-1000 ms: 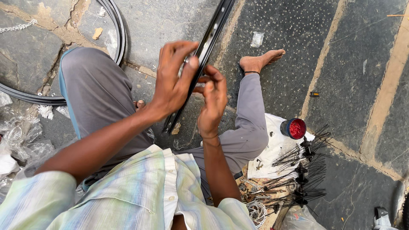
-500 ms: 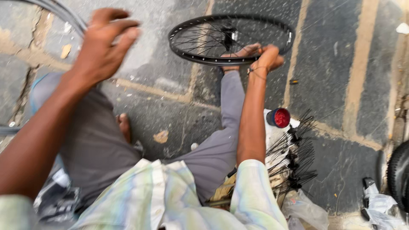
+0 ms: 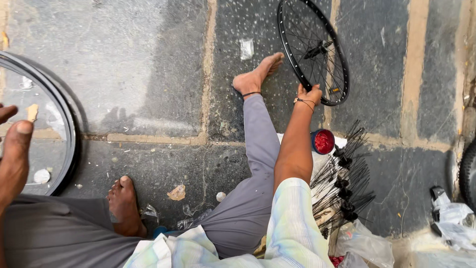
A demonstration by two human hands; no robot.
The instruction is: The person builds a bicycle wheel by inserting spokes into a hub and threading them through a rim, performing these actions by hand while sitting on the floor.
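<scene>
Bright, even daylight; soft dim shadow on the grey stone paving slabs (image 3: 148, 74). Sharp mid-frame; slight blur on the bare left hand (image 3: 12, 149) at the edge; mild wide-angle bending.

The wheel (image 3: 313, 50), held before the chest a second ago, now stands tilted on the floor (image 3: 148, 74) beyond the outstretched foot (image 3: 255, 77), gripped by the right hand (image 3: 310, 93) alone; the left hand (image 3: 14, 149) has let go.
</scene>
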